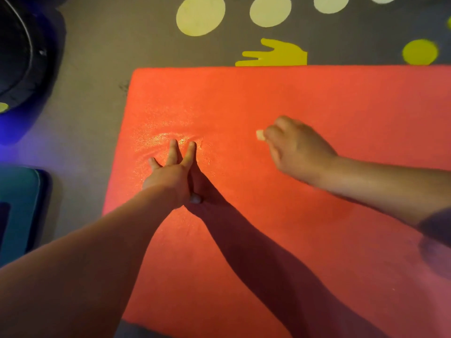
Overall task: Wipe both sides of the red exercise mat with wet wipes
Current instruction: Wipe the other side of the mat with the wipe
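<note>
At the far left a dark round object (17, 57) is sitting in the upper corner. Below it a teal object (19, 203) is lying against the left edge of the view, only partly showing. Both are resting on a grey floor covering (97, 45), which is running along the top of the view, where pale yellow circles (200, 15) and a yellow hand shape (275, 54) are printed on it.

The red exercise mat (317, 93) is lying flat on this covering and is filling most of the middle and right of the view. Its far edge is overlapping the base of the yellow hand shape.

The left hand (173, 172) is reaching out over the near-left part of the mat. It is released and grasping nothing: the fingers are lying straight and spread, pressing down on the red surface, with the thumb out to the side. A glistening patch (156, 140) is showing on the mat around and just beyond its fingertips.

Further right, well apart from the left hand, the right hand (292, 147) is resting on the mat. Its fingers are curling round a small pale wad of wet wipe (260, 135), which is poking out at the knuckles and touching the mat. At the right edge a dark sleeve (436, 228) is covering the upper part of that arm.
</note>
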Demonstrator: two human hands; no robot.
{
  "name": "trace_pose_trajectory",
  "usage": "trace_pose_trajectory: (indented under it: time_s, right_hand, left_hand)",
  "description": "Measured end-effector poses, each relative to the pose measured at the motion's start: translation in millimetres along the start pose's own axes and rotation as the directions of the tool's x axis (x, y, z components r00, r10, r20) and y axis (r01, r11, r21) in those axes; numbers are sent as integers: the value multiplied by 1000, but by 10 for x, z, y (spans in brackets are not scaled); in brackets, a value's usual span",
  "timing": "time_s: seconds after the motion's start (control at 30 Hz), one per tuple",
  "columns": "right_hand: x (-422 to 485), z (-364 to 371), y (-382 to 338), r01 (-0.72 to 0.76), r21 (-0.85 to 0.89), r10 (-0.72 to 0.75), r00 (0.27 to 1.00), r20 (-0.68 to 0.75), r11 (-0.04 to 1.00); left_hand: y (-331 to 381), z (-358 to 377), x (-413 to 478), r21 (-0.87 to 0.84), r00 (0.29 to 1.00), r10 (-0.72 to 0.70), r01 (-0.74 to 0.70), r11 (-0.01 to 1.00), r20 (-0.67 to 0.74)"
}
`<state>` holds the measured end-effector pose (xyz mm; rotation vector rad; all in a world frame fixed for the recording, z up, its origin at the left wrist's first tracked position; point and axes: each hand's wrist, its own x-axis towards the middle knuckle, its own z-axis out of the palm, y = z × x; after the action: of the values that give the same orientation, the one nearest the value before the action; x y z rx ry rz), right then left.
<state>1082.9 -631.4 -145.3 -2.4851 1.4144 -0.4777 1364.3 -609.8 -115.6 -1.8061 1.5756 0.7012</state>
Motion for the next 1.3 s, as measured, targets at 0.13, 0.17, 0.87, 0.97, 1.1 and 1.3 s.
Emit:
trace_pose_trajectory:
  time_s: [0.13, 0.17, 0.87, 0.97, 1.1, 1.3]
  right_hand:
    - [-634, 51, -686, 238, 178, -275, 935, 223, 955]
    - [-693, 43, -770, 310, 193, -355, 892, 280, 931]
    - [859, 275, -452, 217, -103, -215, 976, 38, 971]
    - [1012, 297, -453, 47, -116, -44, 999, 29, 992]
    - [680, 408, -814, 51, -9, -50, 996, 72, 999]
    - [331, 388, -1174, 478, 119, -489, 809, 326, 870]
  left_hand:
    - [15, -13, -20, -9, 1000, -14, 14, 1000, 11]
    - [23, -14, -24, -14, 1000, -12, 12, 1000, 8]
    - [-596, 542, -122, -196, 994, -79, 64, 978, -70]
    - [-564, 533, -161, -257, 992, -122, 106, 961, -45]
    - [-520, 478, -193, -253, 990, -140, 129, 959, -27]
    - [-660, 570, -104, -235, 993, -73, 49, 971, -95]
